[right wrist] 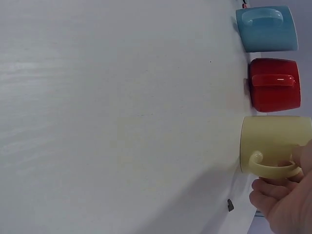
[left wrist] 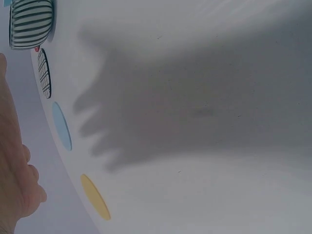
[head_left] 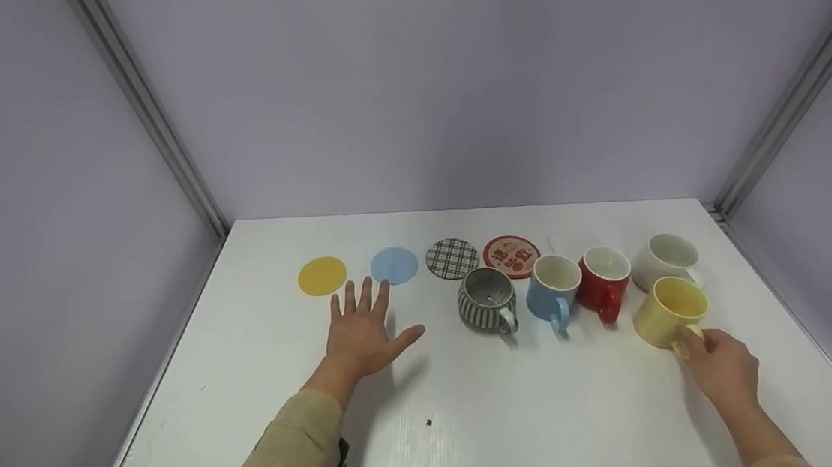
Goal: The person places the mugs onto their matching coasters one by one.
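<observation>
Our right hand (head_left: 725, 364) pinched the yellow mug (head_left: 668, 310) by its handle (right wrist: 273, 168); glazed, rigid, breakable, probably slippery. Left hand (head_left: 364, 328) lay flat, empty.

red coaster (head_left: 511, 257), printed characters too small to read

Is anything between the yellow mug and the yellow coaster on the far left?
Yes. The red mug, blue mug and striped mug stand in a row between the yellow mug and the yellow coaster; the left hand lies flat nearby.
</observation>
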The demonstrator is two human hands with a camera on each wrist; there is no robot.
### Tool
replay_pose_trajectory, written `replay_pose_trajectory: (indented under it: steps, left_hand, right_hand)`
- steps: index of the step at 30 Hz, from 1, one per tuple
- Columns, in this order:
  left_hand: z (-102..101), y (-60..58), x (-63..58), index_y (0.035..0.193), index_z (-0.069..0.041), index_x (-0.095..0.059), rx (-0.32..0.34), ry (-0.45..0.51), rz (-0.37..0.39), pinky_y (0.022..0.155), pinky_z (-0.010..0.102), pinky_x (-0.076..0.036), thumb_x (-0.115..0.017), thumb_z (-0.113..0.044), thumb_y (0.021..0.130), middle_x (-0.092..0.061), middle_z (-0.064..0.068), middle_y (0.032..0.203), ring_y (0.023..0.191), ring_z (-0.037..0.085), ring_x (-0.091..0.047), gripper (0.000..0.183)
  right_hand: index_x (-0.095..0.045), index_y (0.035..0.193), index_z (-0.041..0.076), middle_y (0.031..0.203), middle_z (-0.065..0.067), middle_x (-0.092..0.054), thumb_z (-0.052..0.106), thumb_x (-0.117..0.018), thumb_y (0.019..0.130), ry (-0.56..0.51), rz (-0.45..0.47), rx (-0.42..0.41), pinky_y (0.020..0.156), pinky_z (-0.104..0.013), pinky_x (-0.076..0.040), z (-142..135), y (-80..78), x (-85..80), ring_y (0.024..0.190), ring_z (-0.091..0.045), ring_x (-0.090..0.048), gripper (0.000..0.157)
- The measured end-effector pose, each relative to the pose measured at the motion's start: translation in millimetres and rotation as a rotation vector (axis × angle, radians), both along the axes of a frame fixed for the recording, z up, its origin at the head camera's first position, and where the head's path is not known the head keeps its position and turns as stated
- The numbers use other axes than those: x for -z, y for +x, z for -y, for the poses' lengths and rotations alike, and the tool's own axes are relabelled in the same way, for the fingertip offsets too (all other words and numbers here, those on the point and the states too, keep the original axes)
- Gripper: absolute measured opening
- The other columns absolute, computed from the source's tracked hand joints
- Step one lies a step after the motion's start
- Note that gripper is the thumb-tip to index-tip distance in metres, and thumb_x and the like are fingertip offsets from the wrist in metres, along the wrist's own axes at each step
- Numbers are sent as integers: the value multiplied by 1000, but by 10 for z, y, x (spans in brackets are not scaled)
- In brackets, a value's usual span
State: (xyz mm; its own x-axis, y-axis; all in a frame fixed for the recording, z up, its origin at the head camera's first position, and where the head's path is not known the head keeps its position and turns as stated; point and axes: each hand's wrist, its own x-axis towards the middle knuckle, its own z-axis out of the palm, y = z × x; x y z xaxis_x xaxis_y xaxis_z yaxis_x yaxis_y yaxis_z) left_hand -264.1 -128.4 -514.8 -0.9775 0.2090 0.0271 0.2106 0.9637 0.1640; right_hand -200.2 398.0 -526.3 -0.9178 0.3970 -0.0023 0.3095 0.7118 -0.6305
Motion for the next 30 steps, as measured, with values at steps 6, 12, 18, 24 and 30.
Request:
replay_pose_trajectory:
  steps: [6, 12, 18, 24, 30]
  left_hand:
    - [26, -31, 45, 171, -13, -18, -10, 6, 0, 128, 66, -8, -33, -91, 92, -16, 20, 175, 160, 48, -9, 112]
    - [136, -37, 90, 171, -11, -21, -33, 16, -14, 128, 66, -10, -36, -89, 93, -18, 21, 174, 160, 48, -11, 111]
    - [313, -61, 81, 170, -8, -22, -67, 47, -14, 128, 66, -9, -38, -87, 94, -18, 22, 174, 160, 47, -12, 110]
    - [514, -149, 179, 168, -1, -21, -120, 118, 14, 129, 64, -8, -42, -82, 97, -17, 26, 173, 160, 48, -11, 110]
    - [738, -265, 333, 166, 6, -21, -225, 243, 53, 130, 61, -8, -46, -75, 100, -19, 30, 171, 158, 52, -12, 107]
  right_hand:
    - [-61, 125, -15, 115, -35, -68, 38, -46, 113, -8, -31, 9, 68, -36, -48, -8, -8, 33, 98, -44, -64, 56]
    - [-64, 119, -13, 107, -32, -69, 29, -47, 112, 14, -90, 3, 63, -35, -46, 7, 20, 70, 89, -39, -63, 46]
    - [-62, 124, -12, 115, -34, -68, 33, -43, 114, 10, -54, 10, 68, -38, -47, 30, 9, 40, 98, -43, -63, 50]
    - [-63, 125, -11, 117, -33, -69, 33, -43, 113, 7, -81, 29, 81, -53, -48, 91, 44, -101, 107, -49, -63, 50]
    - [-66, 125, -9, 107, -27, -74, 34, -46, 112, 28, -106, 44, 69, -38, -49, 164, 85, -250, 93, -39, -69, 50]
